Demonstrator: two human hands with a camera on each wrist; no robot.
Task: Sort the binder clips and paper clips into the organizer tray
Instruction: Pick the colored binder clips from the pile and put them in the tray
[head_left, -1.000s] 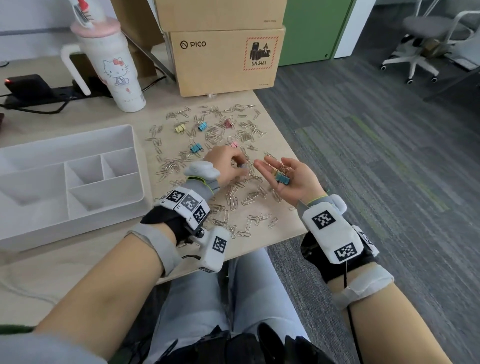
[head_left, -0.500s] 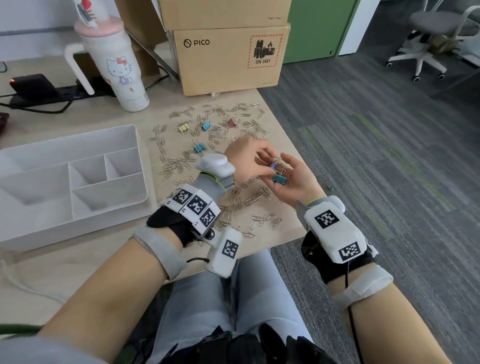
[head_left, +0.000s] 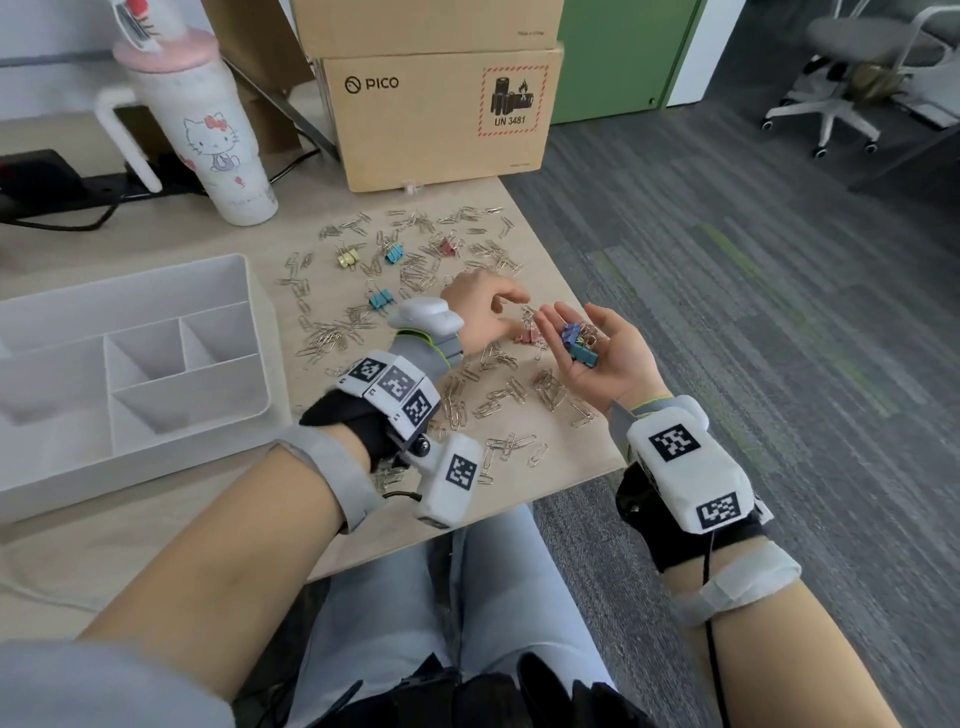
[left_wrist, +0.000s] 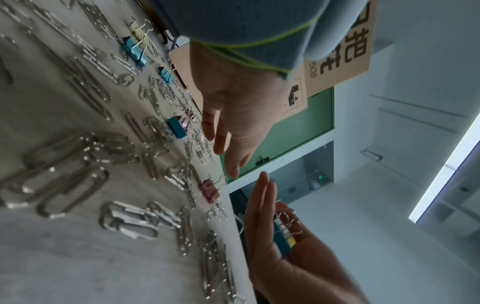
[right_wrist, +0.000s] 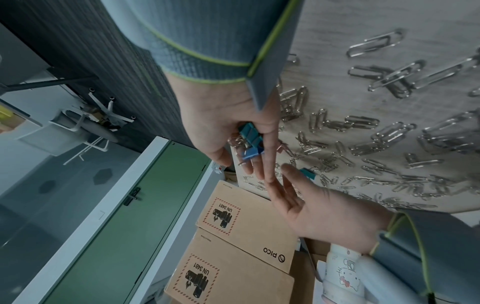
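My right hand (head_left: 597, 358) is held palm up just past the table's right edge, fingers nearly straight. Several binder clips (head_left: 576, 343), blue, teal and yellow, lie in its palm; they show as binder clips (right_wrist: 250, 139) in the right wrist view. My left hand (head_left: 485, 306) hovers beside it with relaxed fingers and nothing in them. Under the two hands a pink binder clip (head_left: 527, 336) lies on the table. Silver paper clips (head_left: 498, 395) are scattered over the table, with a teal binder clip (head_left: 382, 300) and a yellow one (head_left: 347, 258) farther back. The white organizer tray (head_left: 254, 322) stands at the left with bare compartments.
A cartoon-cat tumbler (head_left: 208, 130) and a black power strip (head_left: 52, 182) stand at the back left. Stacked cardboard boxes (head_left: 431, 114) block the back. The table's edge (head_left: 587, 291) runs right by my hands, with grey carpet beyond.
My left hand rose from the table, carried a blue binder clip to my right palm and left it there. It has now drawn back a little, holding nothing.
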